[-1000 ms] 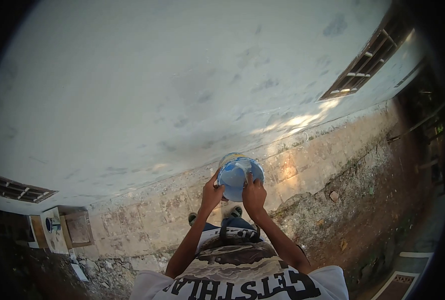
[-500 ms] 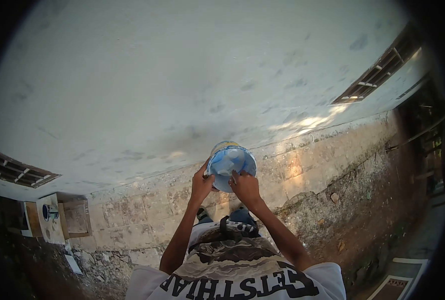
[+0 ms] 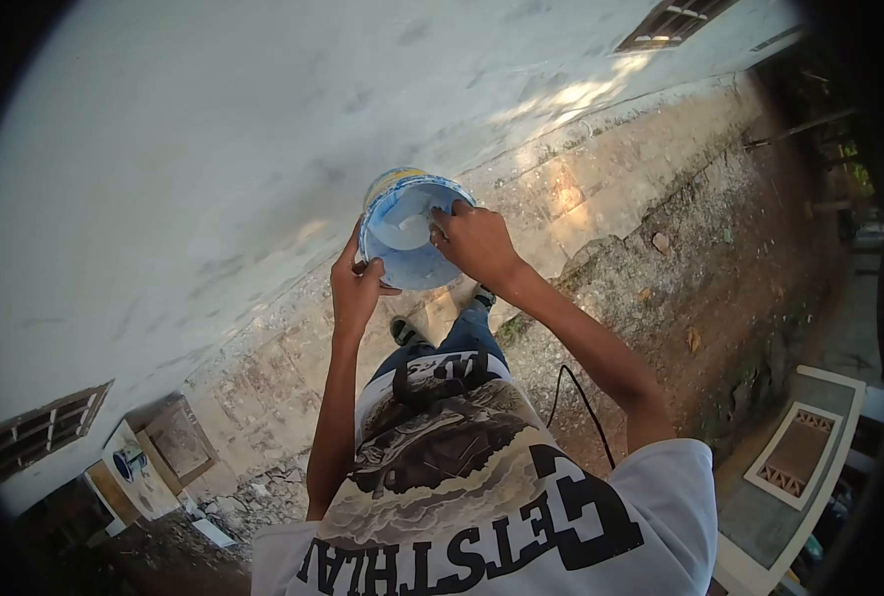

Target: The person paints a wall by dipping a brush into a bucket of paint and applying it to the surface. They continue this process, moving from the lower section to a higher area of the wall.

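Note:
A blue-and-white plastic paint bucket (image 3: 417,268) is held out in front of me, tilted so its paint-smeared inside faces me. Pale, milky paint (image 3: 403,229) shows at the bottom. My left hand (image 3: 360,288) grips the bucket's left rim, thumb over the edge and the other fingers underneath. Over the right side of the opening, my right hand (image 3: 474,241) is closed with its fingers curled down inside the bucket. What it holds, if anything, I cannot tell, as the fingers hide it.
A pale, blotchy wall (image 3: 214,149) rises close ahead, with barred windows at both sides. My feet stand on a worn paved ledge (image 3: 293,358) bordered by rubble and dirt. A wooden box-like piece (image 3: 182,437) with a paint can (image 3: 129,461) sits lower left.
My view has turned and tilted down. The bucket and both hands now appear higher and farther left. My right hand has shifted deeper over the opening; my left hand keeps its hold.

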